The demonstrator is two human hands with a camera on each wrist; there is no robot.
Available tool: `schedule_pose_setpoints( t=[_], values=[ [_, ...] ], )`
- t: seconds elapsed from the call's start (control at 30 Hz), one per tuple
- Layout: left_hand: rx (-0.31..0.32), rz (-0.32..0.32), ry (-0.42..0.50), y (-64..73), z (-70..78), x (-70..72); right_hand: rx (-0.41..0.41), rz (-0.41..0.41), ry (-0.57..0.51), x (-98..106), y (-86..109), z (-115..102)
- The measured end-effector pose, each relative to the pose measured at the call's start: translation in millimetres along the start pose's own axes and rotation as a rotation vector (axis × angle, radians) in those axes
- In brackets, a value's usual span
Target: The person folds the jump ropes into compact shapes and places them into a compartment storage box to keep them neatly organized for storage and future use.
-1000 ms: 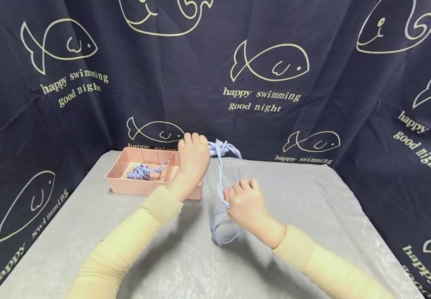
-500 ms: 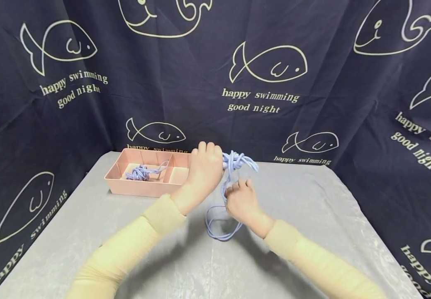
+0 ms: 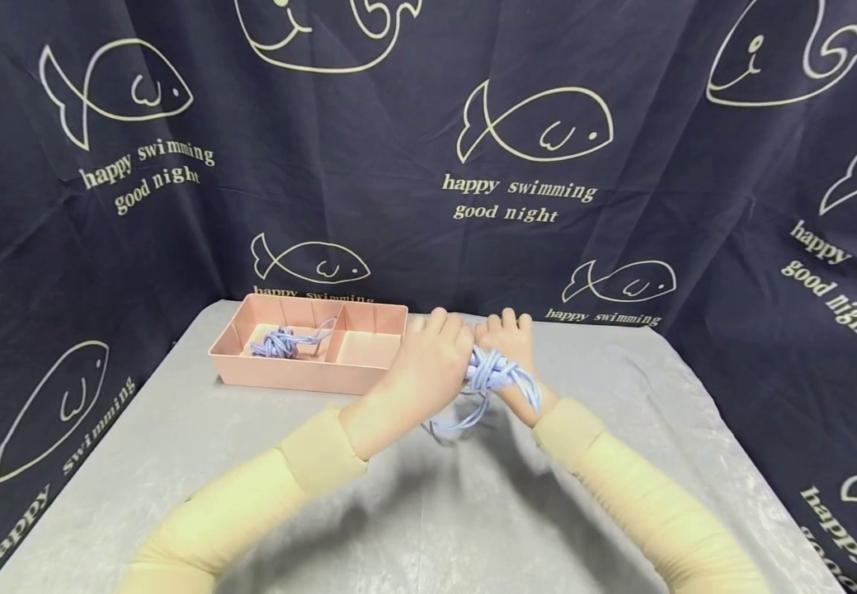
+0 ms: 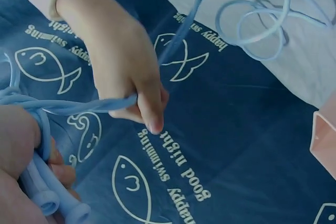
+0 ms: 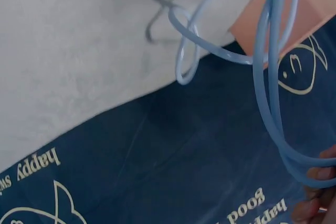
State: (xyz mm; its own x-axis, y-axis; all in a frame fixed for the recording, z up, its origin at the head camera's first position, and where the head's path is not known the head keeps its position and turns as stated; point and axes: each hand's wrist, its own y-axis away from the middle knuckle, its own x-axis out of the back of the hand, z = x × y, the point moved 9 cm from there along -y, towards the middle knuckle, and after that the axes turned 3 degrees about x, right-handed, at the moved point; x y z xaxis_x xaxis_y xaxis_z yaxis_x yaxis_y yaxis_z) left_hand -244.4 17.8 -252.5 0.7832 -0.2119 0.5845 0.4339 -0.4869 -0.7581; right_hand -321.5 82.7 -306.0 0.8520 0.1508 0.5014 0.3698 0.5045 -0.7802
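My left hand (image 3: pixel 435 363) grips a light blue skipping rope (image 3: pixel 489 370) by its two tube handles, whose hollow ends (image 4: pixel 50 202) stick out in the left wrist view. Several turns of cord are wound round the handles. Just beyond the bundle, my right hand (image 4: pixel 128 66) pinches a doubled strand that runs taut from the wrapping. In the head view this right hand is partly hidden behind the bundle. The rest of the cord hangs in loose loops (image 5: pixel 191 40) over the table.
A pink two-compartment box (image 3: pixel 309 375) stands at the back left, beside my left hand. Another bundled blue rope (image 3: pixel 277 343) lies in its left compartment. A grey cloth (image 3: pixel 309 536) covers the table, and dark fish-print curtains (image 3: pixel 413 165) enclose the back and sides.
My left hand has moved right and nearer with the rope bundle, uncovering the box's right compartment. My right hand has gone from in front of the bundle to behind it, carrying the strand.
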Motion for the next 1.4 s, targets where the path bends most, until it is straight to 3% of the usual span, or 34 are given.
schedule_pose_setpoints(
  t=[0.17, 0.33, 0.47, 0.63, 0.93, 1.27, 1.4],
  values=[
    [-0.104, 0.001, 0.015, 4.8, 12.9, 3.0, -0.043, 0.073, -0.008, 7.3, -13.6, 15.4],
    [-0.181, -0.091, 0.007, 14.6, 23.0, -7.4, -0.039, 0.088, 0.018, 22.8, -28.2, 20.1],
    [-0.213, -0.152, -0.008, 23.8, 26.9, -18.2, -0.026, 0.123, 0.032, 37.6, -36.6, 21.3],
    [-0.237, -0.169, -0.044, 32.1, 28.1, -27.9, 0.015, 0.146, 0.037, 51.7, -42.9, 18.2],
    [-0.236, -0.266, -0.132, 39.7, 19.6, -46.5, 0.081, 0.286, 0.026, 85.5, -51.6, 10.4],
    [-0.227, -0.288, -0.147, 44.0, 8.0, -57.1, 0.13, 0.539, -0.067, 129.1, -63.9, 20.5],
    [-0.174, -0.245, -0.144, 41.9, -0.8, -58.2, 0.129, 0.595, -0.097, 141.2, -64.9, 20.9]
  ],
)
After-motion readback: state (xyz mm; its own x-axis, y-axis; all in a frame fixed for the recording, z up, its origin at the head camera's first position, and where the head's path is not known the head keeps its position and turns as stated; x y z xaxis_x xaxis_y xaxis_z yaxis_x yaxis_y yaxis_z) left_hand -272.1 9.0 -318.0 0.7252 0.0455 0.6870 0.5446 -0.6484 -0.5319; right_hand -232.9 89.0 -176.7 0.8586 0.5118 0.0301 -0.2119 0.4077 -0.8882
